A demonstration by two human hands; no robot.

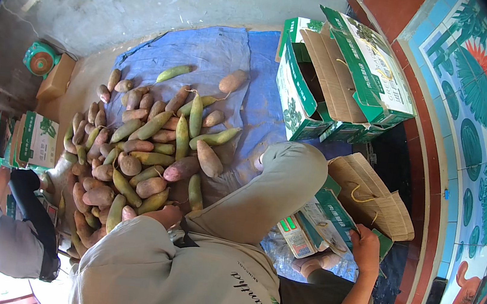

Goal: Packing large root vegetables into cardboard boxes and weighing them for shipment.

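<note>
My right hand (365,249) has its fingers curled over the upper edge of a green and white cardboard carton (334,208), whose brown flap (372,195) is folded outward. Beside the carton is a scale with a lit green display (289,223). Of my left arm, a short stretch of skin (167,215) shows past the sleeve, at the near edge of a vegetable pile. Its fingers cannot be made out. The pile mixes long green radish-like roots (195,116) with plump reddish-brown roots (209,159).
A blue tarp (220,46) lies under the pile. More green cartons (305,99) with raised flaps stand at the far right. To the left are another carton (41,139), a teal round device (41,59) and another person (20,234). A tiled wall (475,150) borders the right.
</note>
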